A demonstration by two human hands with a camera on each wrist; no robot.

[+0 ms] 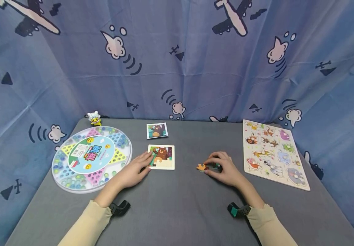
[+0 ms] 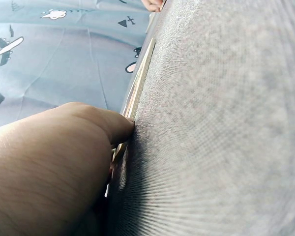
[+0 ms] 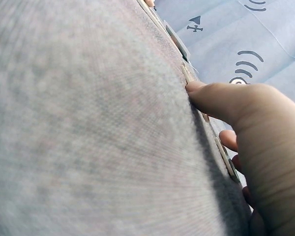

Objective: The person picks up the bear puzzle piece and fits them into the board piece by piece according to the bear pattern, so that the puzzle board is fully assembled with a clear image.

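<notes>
A small bear jigsaw puzzle [image 1: 164,158] lies in its pale tray in the middle of the table, its lower part showing bare backing. My left hand [image 1: 135,169] rests at the tray's left side, fingers fairly straight, with the thumb touching the edge in the left wrist view. To the right, my right hand [image 1: 224,169] pinches an orange jigsaw piece [image 1: 200,167] between thumb and forefinger, low at the table. Another, darker jigsaw piece [image 3: 226,158] lies under the other fingers of that hand, partly hidden.
Behind the tray lies a bear picture card [image 1: 157,130]. A round marble game board [image 1: 124,167] is at left, with a small figurine [image 1: 94,118] behind it. An animal puzzle board [image 1: 275,155] lies at right. A patterned curtain [image 1: 152,85] hangs along the table's back edge.
</notes>
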